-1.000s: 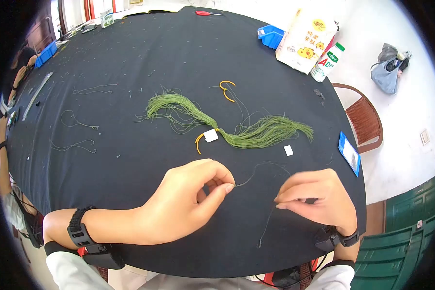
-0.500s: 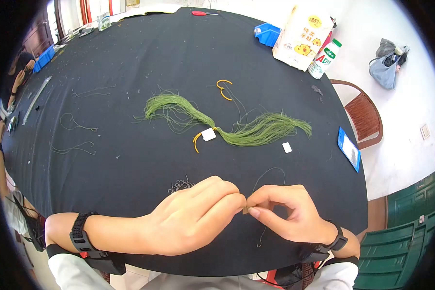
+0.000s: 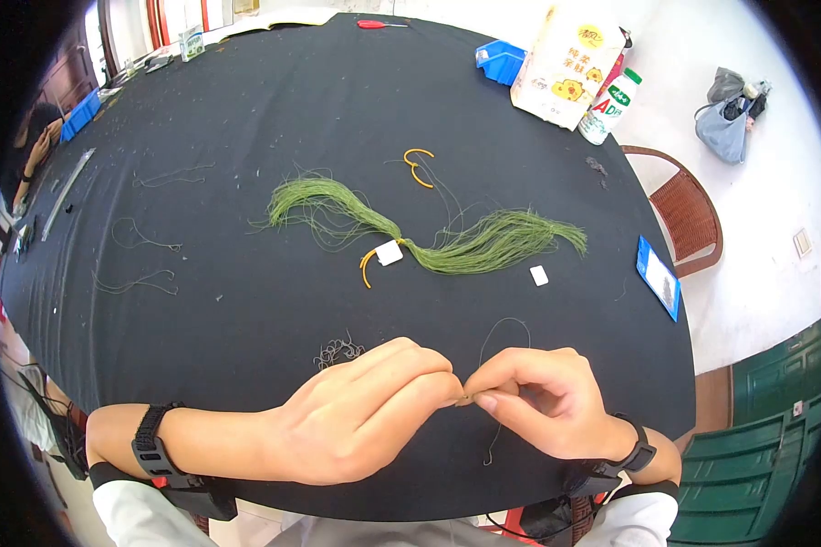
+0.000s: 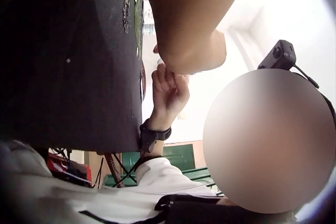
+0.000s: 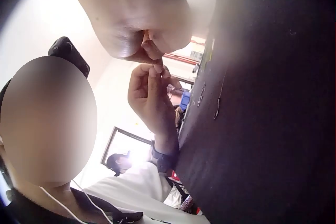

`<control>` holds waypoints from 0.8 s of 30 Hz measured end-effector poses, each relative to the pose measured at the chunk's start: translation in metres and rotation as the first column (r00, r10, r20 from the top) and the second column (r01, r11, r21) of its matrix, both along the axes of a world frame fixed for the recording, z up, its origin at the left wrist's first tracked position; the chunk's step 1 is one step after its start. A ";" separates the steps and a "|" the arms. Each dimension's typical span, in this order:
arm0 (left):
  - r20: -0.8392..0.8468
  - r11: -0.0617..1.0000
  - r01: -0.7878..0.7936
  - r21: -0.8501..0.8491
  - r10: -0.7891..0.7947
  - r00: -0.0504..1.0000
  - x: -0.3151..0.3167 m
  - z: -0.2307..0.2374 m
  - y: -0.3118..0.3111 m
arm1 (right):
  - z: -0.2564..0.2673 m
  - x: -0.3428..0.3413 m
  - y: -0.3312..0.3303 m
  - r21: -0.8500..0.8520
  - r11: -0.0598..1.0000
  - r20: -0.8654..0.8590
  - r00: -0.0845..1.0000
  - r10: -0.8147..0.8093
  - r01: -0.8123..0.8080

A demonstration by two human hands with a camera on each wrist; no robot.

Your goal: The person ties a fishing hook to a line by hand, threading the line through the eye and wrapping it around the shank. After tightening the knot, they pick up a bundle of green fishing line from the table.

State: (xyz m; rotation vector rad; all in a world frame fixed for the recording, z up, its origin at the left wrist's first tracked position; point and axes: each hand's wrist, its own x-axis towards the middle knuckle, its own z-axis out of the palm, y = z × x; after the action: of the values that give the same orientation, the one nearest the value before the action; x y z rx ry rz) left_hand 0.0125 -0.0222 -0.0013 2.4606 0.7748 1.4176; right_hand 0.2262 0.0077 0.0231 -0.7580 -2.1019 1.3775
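In the head view the left hand [image 3: 365, 415] and right hand [image 3: 552, 401] meet fingertip to fingertip low over the table, pinching a thin dark green thread [image 3: 504, 321] at a tiny brownish spot. The thread arches up behind the right hand, and its looped end [image 3: 490, 456] hangs below. Beside the left hand's knuckles lies a small pile of dark curled pieces [image 3: 339, 348]. In the right wrist view, the left hand [image 5: 152, 98] touches the right hand's fingertips. What sits between the fingertips is mostly hidden.
A green thread bundle [image 3: 483, 246] lies mid-table with yellow rings [image 3: 418, 169] and white tags [image 3: 539, 275]. Loose threads [image 3: 137, 283] lie at left. Behind at right stand a blue bin [image 3: 500, 62], a tissue pack [image 3: 566, 73] and a bottle [image 3: 611, 108]; a blue packet [image 3: 657, 276] lies at the right edge.
The hands, apart a second ago, came together at the fingertips, the right moving left. Since half a second ago they have barely moved, and the brownish piece between them shows less.
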 end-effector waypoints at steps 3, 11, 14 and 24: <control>0.001 1.000 -0.008 -0.001 0.008 1.000 0.001 0.000 -0.001 | 0.004 -0.002 -0.003 0.111 0.993 -0.002 0.999 -0.038 0.038; 0.019 0.999 -0.054 -0.003 0.054 0.998 0.003 0.000 -0.003 | 0.006 -0.004 -0.009 0.226 0.972 0.030 0.997 -0.072 0.063; 0.020 0.998 -0.066 -0.022 0.066 0.998 0.003 0.002 -0.003 | 0.007 -0.003 -0.009 0.201 0.978 0.058 0.996 -0.072 0.059; 0.012 0.995 -0.086 -0.046 0.087 0.996 0.003 0.003 -0.002 | 0.004 0.001 -0.003 0.065 0.997 0.063 0.997 -0.044 0.040</control>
State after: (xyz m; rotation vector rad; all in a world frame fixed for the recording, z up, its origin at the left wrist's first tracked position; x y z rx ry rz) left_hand 0.0150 -0.0243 0.0013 2.4080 0.9107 1.4280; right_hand 0.2271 0.0043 0.0269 -0.8260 -2.1562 1.2739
